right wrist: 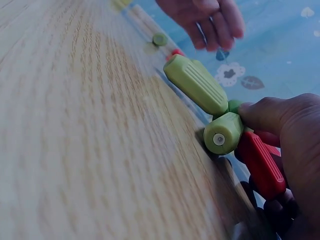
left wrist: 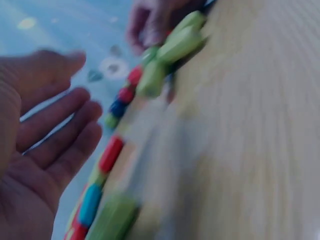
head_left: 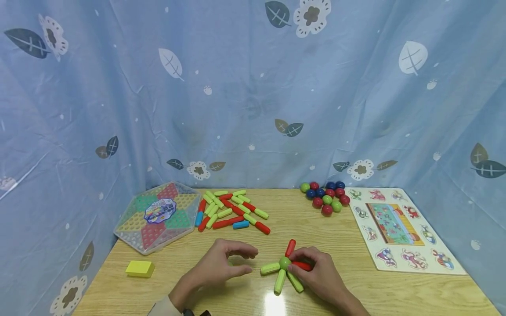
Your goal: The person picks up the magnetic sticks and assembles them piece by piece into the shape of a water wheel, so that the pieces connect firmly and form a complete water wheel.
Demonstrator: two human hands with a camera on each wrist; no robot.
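Observation:
My right hand holds a star of magnetic building sticks, its thumb at the green ball in the middle. Three light-green sticks and two red sticks fan out from that ball. In the right wrist view, the thumb presses beside the ball, and a red stick lies along the fingers, partly hidden by the hand. To the left of the star, my left hand hovers with fingers and thumb apart, holding nothing. A loose green stick lies near it in the left wrist view.
Green, red and blue sticks lie at the back left, beside a hexagonal checkers board. Green, red and blue balls cluster at the back right, next to a picture puzzle board. A yellow block stands at the left.

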